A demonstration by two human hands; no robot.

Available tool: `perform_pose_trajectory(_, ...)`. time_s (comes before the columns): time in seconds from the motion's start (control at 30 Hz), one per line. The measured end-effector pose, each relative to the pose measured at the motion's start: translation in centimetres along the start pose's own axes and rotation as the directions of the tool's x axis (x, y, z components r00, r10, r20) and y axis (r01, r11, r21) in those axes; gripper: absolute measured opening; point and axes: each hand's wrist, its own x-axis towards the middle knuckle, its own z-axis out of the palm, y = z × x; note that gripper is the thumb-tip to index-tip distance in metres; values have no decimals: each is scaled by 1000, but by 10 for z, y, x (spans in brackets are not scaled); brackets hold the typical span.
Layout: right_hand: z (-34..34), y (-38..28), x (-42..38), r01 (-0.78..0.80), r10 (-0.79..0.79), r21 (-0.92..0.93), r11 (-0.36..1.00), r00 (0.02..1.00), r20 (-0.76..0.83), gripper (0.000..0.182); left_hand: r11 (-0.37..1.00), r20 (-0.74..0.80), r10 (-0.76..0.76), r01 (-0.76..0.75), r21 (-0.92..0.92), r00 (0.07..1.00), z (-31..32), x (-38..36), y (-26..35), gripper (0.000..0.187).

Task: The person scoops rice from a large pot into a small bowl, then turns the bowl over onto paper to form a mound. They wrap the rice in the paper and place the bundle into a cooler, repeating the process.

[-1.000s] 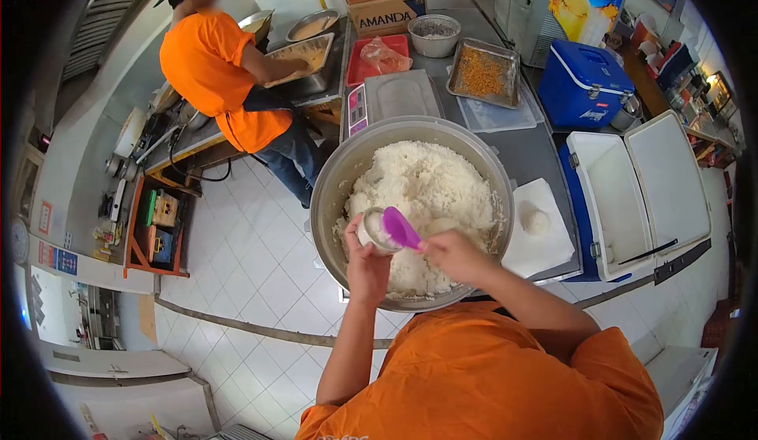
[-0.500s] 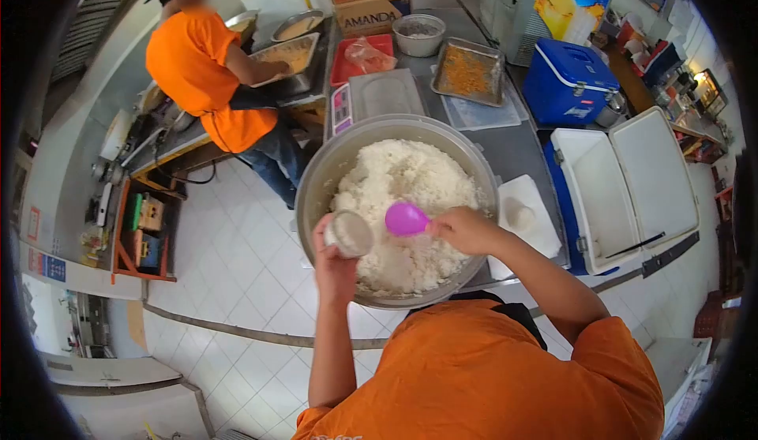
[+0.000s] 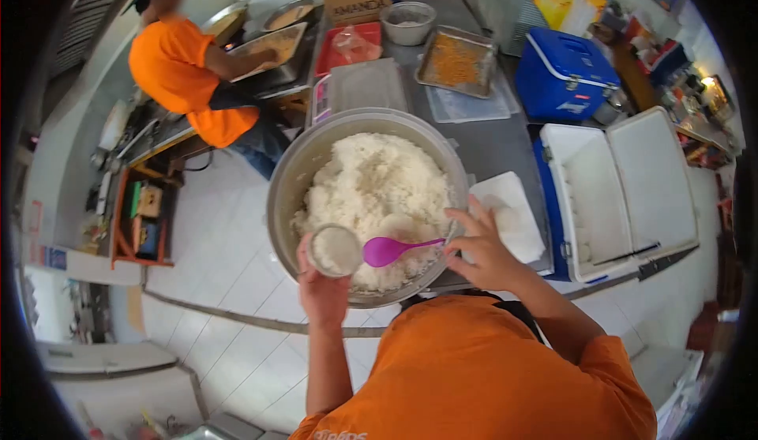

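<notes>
A large metal pot (image 3: pixel 286 179) holds a heap of white rice (image 3: pixel 379 173). At the pot's near left side, my left hand (image 3: pixel 322 294) is closed round a small round cup (image 3: pixel 335 250) with rice in it. A purple spoon (image 3: pixel 384 251) lies over the rice, its handle pointing right toward the rim. Just beyond the handle's end is my right hand (image 3: pixel 483 244), its fingers spread and nothing in them. Right of the pot, a white sheet (image 3: pixel 525 217) bears a small round pale item (image 3: pixel 508 220).
Behind the pot are a scale (image 3: pixel 367 89), a red tray (image 3: pixel 325 59), a metal tray of orange food (image 3: pixel 458 59) and a metal bowl (image 3: pixel 408 23). A closed blue cooler (image 3: pixel 564 73) and an open one (image 3: pixel 596 203) stand right. A co-worker (image 3: pixel 178 77) reaches into a tray at left.
My right hand has let go of the purple spoon, opened and moved right. The spoon now lies over the rice. The view has shifted, and the cup in my left hand shows rice.
</notes>
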Motion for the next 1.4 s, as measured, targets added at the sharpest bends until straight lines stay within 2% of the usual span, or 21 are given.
perform_pose_trajectory(0.13, -23, 13, 0, 76, 37, 537, 840, 980, -196, 26, 994, -90, -46, 37, -102, 995, 47, -4, -61, 69)
perform_pose_trajectory(0.17, -19, 28, 1, 218, -116, 431, 876, 961, -249, 58, 992, -26, -37, 33, -125, 999, 68, -5, -74, 70)
perform_pose_trajectory(0.2, -24, 26, 0, 237, -130, 429, 872, 956, -264, 58, 988, 40, -36, 42, -148, 999, 88, -7, -87, 70)
perform_pose_trajectory(0.27, -36, 15, -1, 307, -82, 617, 725, 928, -364, 97, 975, 58, -86, 96, -199, 995, 116, -11, -112, 70)
perform_pose_trajectory(0.3, -40, 25, -1, 342, -178, 490, 802, 919, -351, 128, 956, 73, -135, 149, -253, 988, 128, -10, -123, 71)
perform_pose_trajectory(0.37, -23, 51, -2, 377, -131, 604, 702, 902, -411, 129, 989, -41, -67, 61, -135, 997, 127, -4, -167, 69)
perform_pose_trajectory(0.4, -19, 64, 2, 365, -48, 724, 585, 907, -419, 130, 912, 168, -136, 189, -364, 976, 106, 4, -186, 67)
perform_pose_trajectory(0.53, -36, 116, 1, 332, 1, 819, 468, 927, -376, 132, 921, -71, -386, 389, 34, 920, 176, -9, -189, 53)
perform_pose_trajectory(0.57, -28, 137, 3, 360, 37, 853, 379, 915, -403, 131, 926, -81, -373, 376, 34, 925, 175, -17, -199, 53)
perform_pose_trajectory(0.67, 1, 209, 16, 321, 228, 906, 274, 894, -386, 133, 830, -17, -158, 143, 540, 987, 152, -42, -234, 50)
perform_pose_trajectory(0.73, 9, 253, 32, 304, 266, 888, 346, 876, -403, 135, 679, 182, -491, 243, 693, 852, 114, -43, -260, 38)
perform_pose_trajectory(0.77, 14, 275, 42, 284, 301, 862, 420, 853, -427, 137, 679, 179, -491, 245, 692, 853, 105, -46, -271, 38)
perform_pose_trajectory(0.83, 31, 332, 73, 233, 270, 808, 542, 862, -429, 140, 291, 234, -441, -109, 951, 867, 90, -46, -297, 25)
perform_pose_trajectory(0.87, 35, 348, 83, 181, 241, 736, 652, 871, -428, 142, 291, 234, -443, -108, 951, 866, 70, -45, -318, 25)
perform_pose_trajectory(0.93, 29, 348, 94, 30, 293, 603, 797, 854, -430, 144, 39, 544, -167, -546, 837, 822, 29, -43, -356, 24)
perform_pose_trajectory(1.0, 32, 353, 102, -75, 302, 489, 869, 864, -403, 146, 9, 585, -121, -588, 809, 802, 33, -41, -361, 25)
perform_pose_trajectory(1.1, 15, 313, 83, -152, 217, 158, 976, 778, -590, 129, -19, 612, -89, -616, 788, 786, 30, -38, -365, 24)
perform_pose_trajectory(1.2, 15, 291, 34, -27, 215, 253, 967, 622, -753, 101, -57, 598, -137, -609, 791, 790, 18, -31, -371, 22)
perform_pose_trajectory(1.27, 29, 281, -28, 32, 365, 497, 867, 638, -678, 71, -87, 594, -183, -614, 784, 784, 14, -32, -372, 21)
perform_pose_trajectory(1.33, 44, 278, -102, -156, 301, 322, 934, 829, -472, 58, -82, 551, -144, -565, 821, 822, 19, -28, -376, 23)
perform_pose_trajectory(1.4, 32, 234, -144, -103, 149, 152, 983, 930, -336, 39, -96, 442, -210, -468, 878, 872, 32, -27, -366, 20)
